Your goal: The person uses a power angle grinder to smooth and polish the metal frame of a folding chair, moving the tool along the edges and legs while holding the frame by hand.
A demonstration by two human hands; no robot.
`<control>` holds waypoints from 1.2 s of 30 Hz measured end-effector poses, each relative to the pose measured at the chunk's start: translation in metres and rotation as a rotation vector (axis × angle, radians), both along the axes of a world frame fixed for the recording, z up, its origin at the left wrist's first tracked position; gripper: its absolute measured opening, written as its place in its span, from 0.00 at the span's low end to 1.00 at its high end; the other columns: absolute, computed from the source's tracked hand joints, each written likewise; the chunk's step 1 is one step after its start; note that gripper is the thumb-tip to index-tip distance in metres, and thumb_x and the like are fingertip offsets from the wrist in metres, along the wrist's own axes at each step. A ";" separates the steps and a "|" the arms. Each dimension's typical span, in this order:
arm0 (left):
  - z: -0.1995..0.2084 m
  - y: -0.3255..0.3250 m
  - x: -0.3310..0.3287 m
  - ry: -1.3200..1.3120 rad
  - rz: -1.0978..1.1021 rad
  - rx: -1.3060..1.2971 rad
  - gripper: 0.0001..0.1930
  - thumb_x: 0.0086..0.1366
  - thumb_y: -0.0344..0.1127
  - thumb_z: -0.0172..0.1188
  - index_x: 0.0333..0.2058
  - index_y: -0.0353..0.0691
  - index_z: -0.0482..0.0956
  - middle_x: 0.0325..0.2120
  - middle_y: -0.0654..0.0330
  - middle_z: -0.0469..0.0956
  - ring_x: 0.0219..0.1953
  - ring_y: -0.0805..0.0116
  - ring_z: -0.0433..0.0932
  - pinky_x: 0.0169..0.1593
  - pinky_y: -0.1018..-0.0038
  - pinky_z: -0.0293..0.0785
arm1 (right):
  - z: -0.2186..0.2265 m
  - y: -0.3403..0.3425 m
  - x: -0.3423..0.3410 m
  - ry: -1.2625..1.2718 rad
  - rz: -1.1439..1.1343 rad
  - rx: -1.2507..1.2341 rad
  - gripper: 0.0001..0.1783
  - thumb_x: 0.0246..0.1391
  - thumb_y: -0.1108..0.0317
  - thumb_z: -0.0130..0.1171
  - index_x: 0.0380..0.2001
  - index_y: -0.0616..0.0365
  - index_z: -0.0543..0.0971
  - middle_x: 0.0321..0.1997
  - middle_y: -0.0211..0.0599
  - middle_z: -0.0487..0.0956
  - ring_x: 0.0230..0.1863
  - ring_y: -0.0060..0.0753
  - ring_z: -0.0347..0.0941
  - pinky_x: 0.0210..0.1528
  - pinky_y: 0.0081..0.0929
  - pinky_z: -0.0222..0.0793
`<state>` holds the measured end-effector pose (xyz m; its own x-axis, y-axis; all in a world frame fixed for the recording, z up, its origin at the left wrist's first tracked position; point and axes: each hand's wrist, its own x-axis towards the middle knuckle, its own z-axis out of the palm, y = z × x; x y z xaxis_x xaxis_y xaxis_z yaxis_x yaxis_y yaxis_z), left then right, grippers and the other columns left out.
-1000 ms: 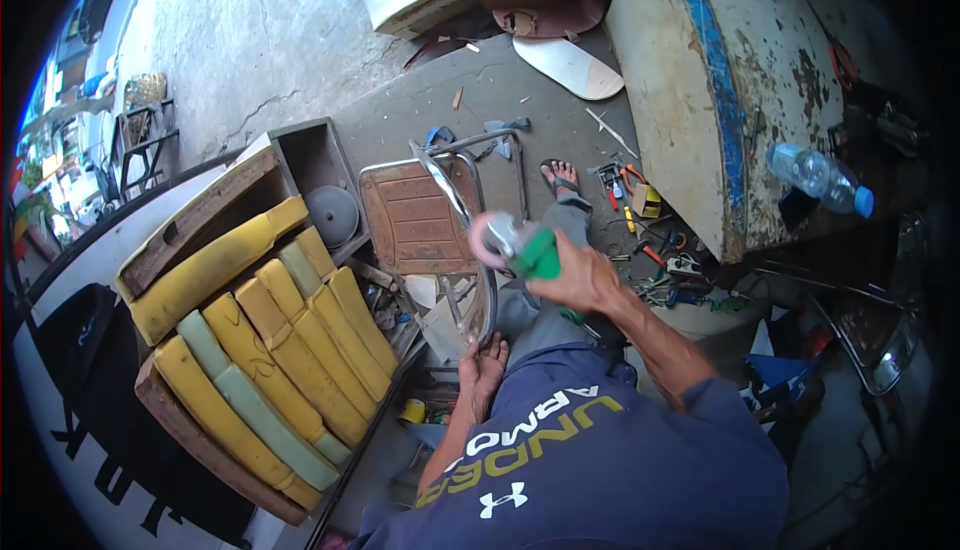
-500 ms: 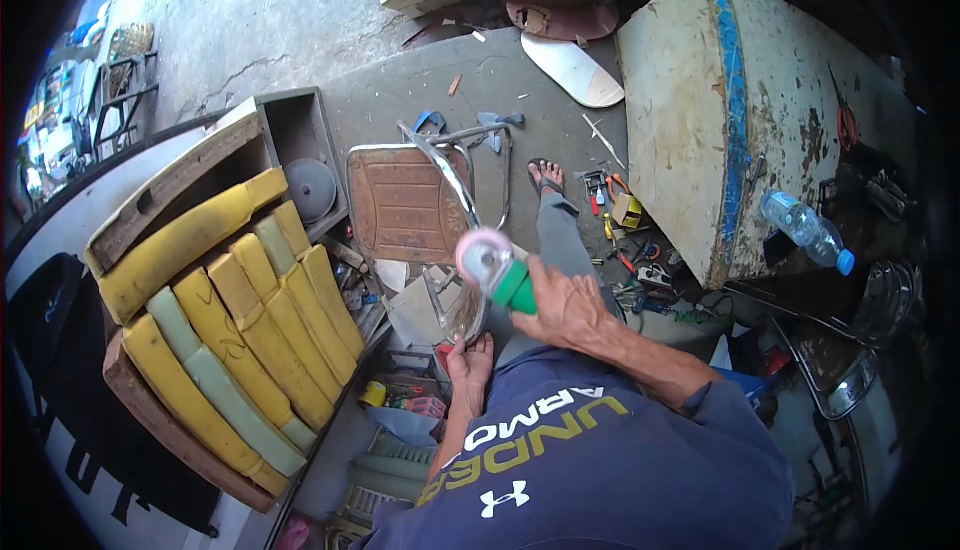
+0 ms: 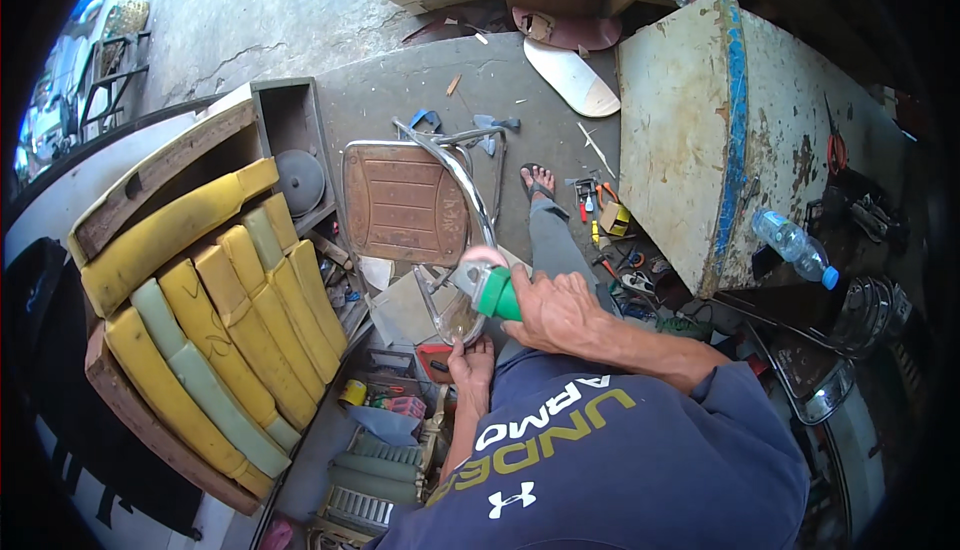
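A green angle grinder with a pink disc is gripped in my right hand, just in front of my shirt. Its disc end lies over the bent chrome tube of a chair frame; whether it touches the metal I cannot tell. At the tube's near bend, my left hand is closed on the frame, fingers partly hidden behind it. A brown panel with pressed lines sits within the frame on the floor, beyond my hands.
Yellow and green foam pads lie on a wooden-edged piece at left. A worn white cabinet with a blue stripe stands at right, a plastic bottle on it. Hand tools lie near my foot.
The grinder and my right hand have come slightly nearer and down toward the frame's bend. My left hand keeps its place on the tube. The whole view has shifted a little.
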<state>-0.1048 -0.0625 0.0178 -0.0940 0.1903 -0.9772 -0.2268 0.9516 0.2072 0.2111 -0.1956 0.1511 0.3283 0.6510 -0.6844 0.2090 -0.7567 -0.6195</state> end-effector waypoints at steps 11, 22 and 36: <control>-0.009 0.020 -0.014 0.097 0.063 0.085 0.18 0.78 0.44 0.49 0.58 0.40 0.73 0.56 0.54 0.75 0.55 0.56 0.74 0.59 0.54 0.71 | -0.017 -0.010 0.023 0.052 -0.172 -0.013 0.38 0.51 0.43 0.67 0.50 0.65 0.69 0.33 0.67 0.83 0.35 0.72 0.81 0.37 0.62 0.76; -0.011 0.064 -0.051 0.197 0.038 0.093 0.24 0.79 0.48 0.44 0.65 0.42 0.68 0.64 0.53 0.71 0.63 0.51 0.71 0.63 0.47 0.66 | -0.071 -0.010 0.060 0.355 -0.145 -0.120 0.47 0.48 0.35 0.64 0.55 0.67 0.71 0.42 0.71 0.82 0.47 0.71 0.81 0.51 0.58 0.74; -0.006 0.075 -0.057 0.260 -0.008 0.264 0.26 0.80 0.45 0.36 0.69 0.41 0.65 0.68 0.49 0.68 0.69 0.50 0.67 0.71 0.45 0.62 | -0.200 0.053 0.106 0.626 -0.142 0.044 0.39 0.49 0.37 0.62 0.54 0.58 0.80 0.48 0.52 0.84 0.47 0.47 0.81 0.51 0.39 0.74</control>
<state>-0.1623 0.0122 0.0121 -0.3298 0.4349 -0.8379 -0.1272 0.8590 0.4959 0.3168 -0.1424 -0.0487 -0.0399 0.6626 -0.7479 -0.3026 -0.7214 -0.6229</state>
